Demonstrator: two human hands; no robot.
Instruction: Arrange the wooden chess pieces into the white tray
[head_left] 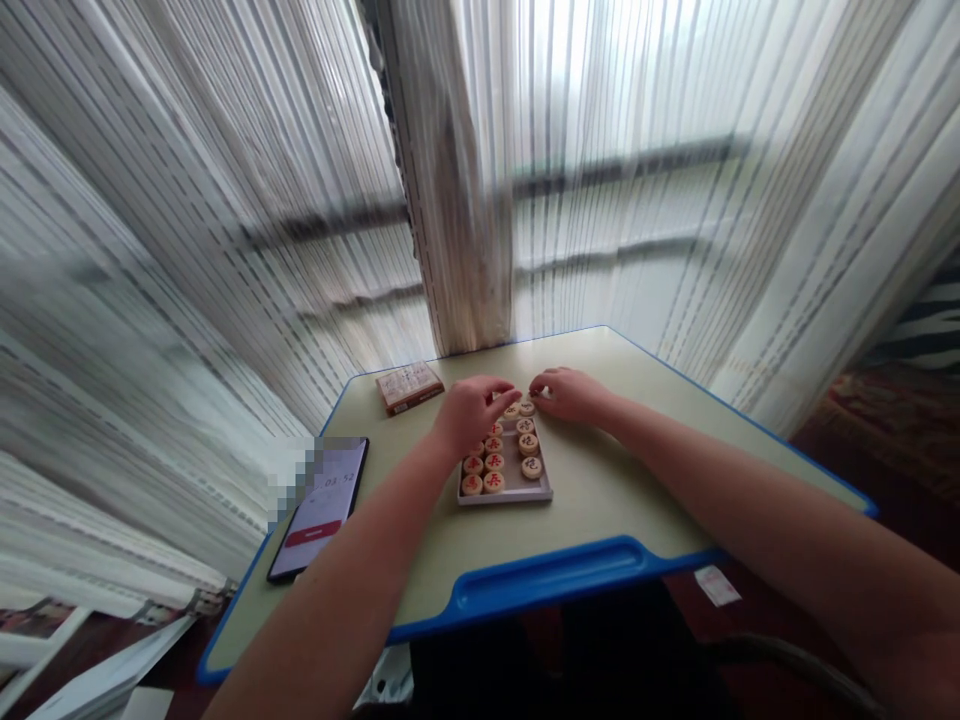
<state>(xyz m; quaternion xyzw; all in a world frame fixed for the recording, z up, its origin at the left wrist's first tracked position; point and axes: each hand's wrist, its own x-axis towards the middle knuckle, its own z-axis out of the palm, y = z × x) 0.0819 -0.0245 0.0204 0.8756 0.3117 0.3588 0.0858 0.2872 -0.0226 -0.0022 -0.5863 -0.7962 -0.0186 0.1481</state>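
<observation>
A shallow tray (pixel 536 494) on the table holds round Chinese chess pieces, red-marked ones (pixel 493 462) on the left and black-marked ones (pixel 532 467) on the right. My left hand (pixel 472 410) reaches over the tray's far left part, thumb and forefinger apart, and covers some pieces. Just beyond the tray's far end lie a few loose chess pieces (pixel 526 408). Beside them on the right is my right hand (pixel 570 393), its fingers curled in; whatever is between its fingertips is hidden.
A small brown box (pixel 409 387) lies at the table's back left. Near the left edge rests a phone (pixel 322 510) with a timer on its screen. The table (pixel 600 520) has a blue rim with a groove in front. Striped curtains (pixel 472 200) hang behind it.
</observation>
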